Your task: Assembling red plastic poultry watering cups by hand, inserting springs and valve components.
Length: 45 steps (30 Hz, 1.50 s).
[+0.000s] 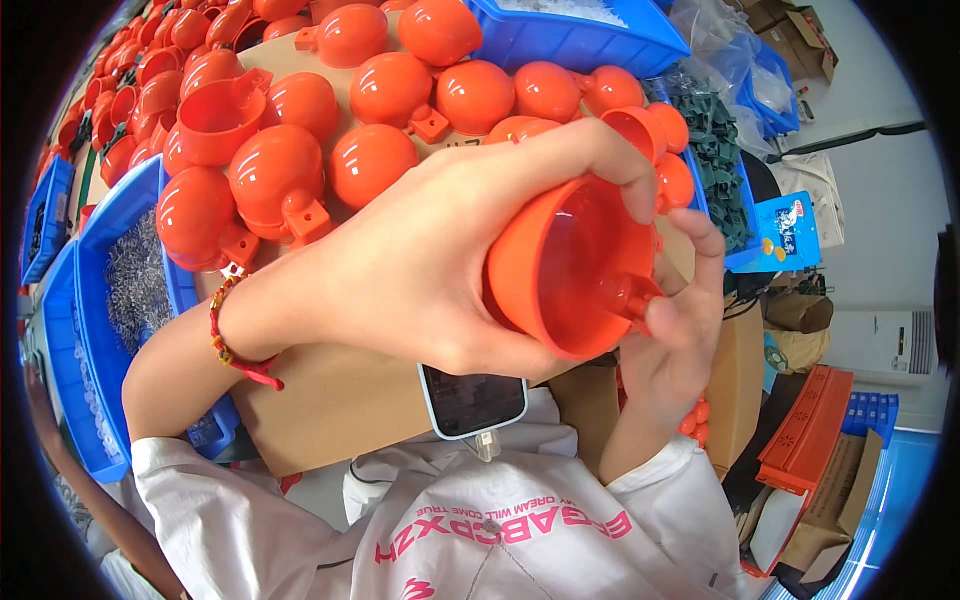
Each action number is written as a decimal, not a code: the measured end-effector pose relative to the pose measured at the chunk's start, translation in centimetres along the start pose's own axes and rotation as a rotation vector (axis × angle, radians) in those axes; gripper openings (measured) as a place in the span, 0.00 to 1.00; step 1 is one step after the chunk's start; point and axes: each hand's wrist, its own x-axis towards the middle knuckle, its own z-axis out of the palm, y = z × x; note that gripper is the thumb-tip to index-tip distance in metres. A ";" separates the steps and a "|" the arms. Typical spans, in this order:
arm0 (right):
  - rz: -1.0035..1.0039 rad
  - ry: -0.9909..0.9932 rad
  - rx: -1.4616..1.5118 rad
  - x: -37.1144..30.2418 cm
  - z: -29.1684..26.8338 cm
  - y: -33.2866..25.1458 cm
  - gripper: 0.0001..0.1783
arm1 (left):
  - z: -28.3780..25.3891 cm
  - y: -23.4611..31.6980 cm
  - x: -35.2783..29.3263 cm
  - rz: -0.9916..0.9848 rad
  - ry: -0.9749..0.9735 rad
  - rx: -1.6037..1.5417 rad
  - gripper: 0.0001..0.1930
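Note:
In front of me, a glossy orange-red plastic cup is tilted so its hollow inside shows. My left hand wraps round it from the left, thumb below and fingers over the top of the rim. At the cup's right side is my right hand, its fingers curled and the thumb pressed against a small red tab by the rim. Part of that tab is hidden by the thumb. More round red cups, several with square stubs, lie on the cardboard beyond my hands.
A phone with a cable plugged in lies near my body. On the left stands a blue bin of small metal springs. Another blue bin holds white pieces, and dark green parts fill one at right. Boxes are stacked lower right.

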 end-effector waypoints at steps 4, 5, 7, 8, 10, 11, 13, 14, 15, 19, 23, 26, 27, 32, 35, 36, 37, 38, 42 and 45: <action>0.008 0.034 -0.275 -0.5 -2.8 1.4 0.19 | -0.4 0.2 -0.1 -0.050 0.057 0.114 0.32; 0.009 0.043 -0.398 -0.7 -4.1 2.2 0.18 | -0.5 -0.3 0.1 -0.026 0.112 0.089 0.32; 0.030 -0.022 -0.872 -0.4 -4.0 2.7 0.15 | -0.7 -0.5 0.5 -0.015 0.195 0.096 0.33; 0.041 -0.056 -1.109 -0.3 -3.8 3.0 0.13 | -0.8 -0.4 0.4 -0.045 0.207 0.102 0.33; -0.026 -0.081 -1.259 0.1 -2.6 3.3 0.10 | -1.2 -0.1 0.3 -0.100 0.235 0.125 0.33; -0.075 -0.084 -1.296 0.2 -2.5 3.6 0.09 | -1.0 0.1 0.3 -0.114 0.255 0.079 0.34; -0.119 -0.109 -1.350 0.3 -2.4 3.8 0.08 | -0.8 -0.4 0.2 -0.064 0.245 0.095 0.34; -0.116 -0.132 -1.365 0.4 -2.4 3.6 0.07 | -0.7 -0.5 0.2 -0.039 0.239 0.103 0.34; -0.111 -0.155 -1.381 0.4 -2.4 3.4 0.07 | -0.7 -0.5 0.2 -0.048 0.233 0.091 0.34; -0.097 -0.180 -1.272 0.0 -2.9 3.2 0.06 | -0.7 -0.4 0.2 -0.050 0.225 0.102 0.34; -0.153 -0.143 -1.292 -0.4 -3.5 3.5 0.05 | -0.5 -0.3 0.2 -0.057 0.235 0.092 0.34; -0.047 -0.096 -1.268 -0.7 -3.5 3.1 0.04 | -0.5 -0.4 0.2 -0.061 0.224 0.062 0.34; 0.008 -0.079 -1.254 -0.8 -3.5 2.9 0.04 | -0.5 -0.4 0.2 -0.063 0.225 0.066 0.34; 0.047 -0.093 -0.783 -1.4 -3.3 2.5 0.04 | -0.5 -0.6 0.1 -0.044 0.217 0.062 0.35; 0.002 -0.095 -0.408 -1.3 -2.5 2.1 0.05 | -0.6 -0.5 0.2 -0.008 0.197 0.061 0.36; -0.016 -0.091 -0.290 -1.2 -2.3 1.9 0.05 | -0.6 -0.4 0.2 -0.003 0.185 0.037 0.37; -0.016 -0.098 -0.216 -1.2 -2.3 1.9 0.06 | -0.6 -0.4 0.2 0.003 0.172 0.012 0.37; -0.017 -0.104 -0.143 -1.2 -2.5 1.8 0.07 | -0.6 -0.3 0.3 0.008 0.160 -0.012 0.38; 0.060 -0.142 0.067 -1.2 -3.3 2.1 0.10 | -0.3 -0.2 0.2 -0.026 0.137 -0.090 0.39; 0.109 -0.127 0.196 -1.1 -3.3 2.2 0.10 | -0.4 0.0 0.1 -0.064 0.125 -0.094 0.39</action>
